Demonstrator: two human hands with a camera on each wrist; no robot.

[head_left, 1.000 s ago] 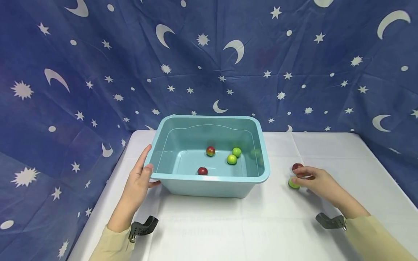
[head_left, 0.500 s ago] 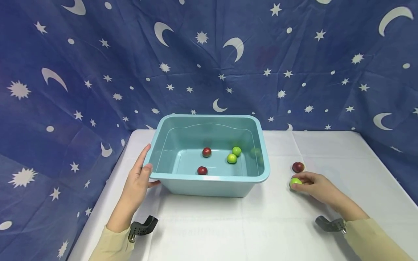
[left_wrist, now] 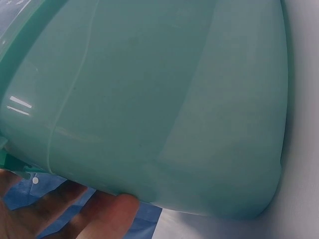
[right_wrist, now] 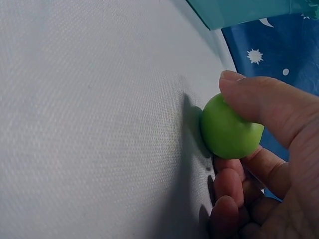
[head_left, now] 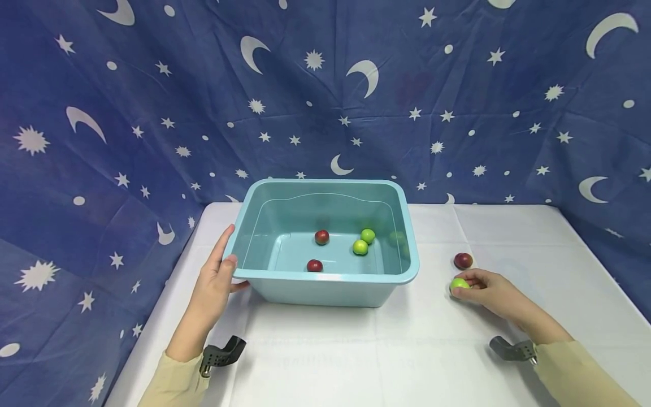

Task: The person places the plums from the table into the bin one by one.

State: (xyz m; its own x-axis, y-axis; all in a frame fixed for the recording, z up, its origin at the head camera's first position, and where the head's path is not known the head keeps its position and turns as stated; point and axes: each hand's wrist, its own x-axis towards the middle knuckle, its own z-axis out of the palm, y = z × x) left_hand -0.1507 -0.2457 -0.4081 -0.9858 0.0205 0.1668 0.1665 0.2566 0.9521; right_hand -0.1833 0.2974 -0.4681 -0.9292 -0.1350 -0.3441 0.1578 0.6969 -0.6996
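Note:
In the head view, my right hand (head_left: 490, 291) pinches a small round green fruit (head_left: 460, 285) between thumb and fingertips, low over the white cloth. The right wrist view shows this green fruit (right_wrist: 230, 128) with the thumb (right_wrist: 269, 102) on one side and curled fingers beneath. Just behind it lies a dark red fruit (head_left: 463, 260). My left hand (head_left: 213, 282) holds the light blue plastic tub (head_left: 325, 278) by its left front corner, thumb at the rim. Other fingers (left_wrist: 112, 216) touch the tub's outer wall (left_wrist: 164, 99) in the left wrist view.
Inside the tub are two red fruits, one farther back (head_left: 321, 237) and one near the front (head_left: 315, 265), plus two green ones, a rear fruit (head_left: 368, 236) and a front fruit (head_left: 360, 247). A blue star-patterned curtain (head_left: 305, 85) hangs behind the white-covered table (head_left: 325, 350).
My right hand has closed its fingertips on the green fruit and drawn off the red one beside it. The rear red fruit in the tub has rolled slightly left. My left hand stays put.

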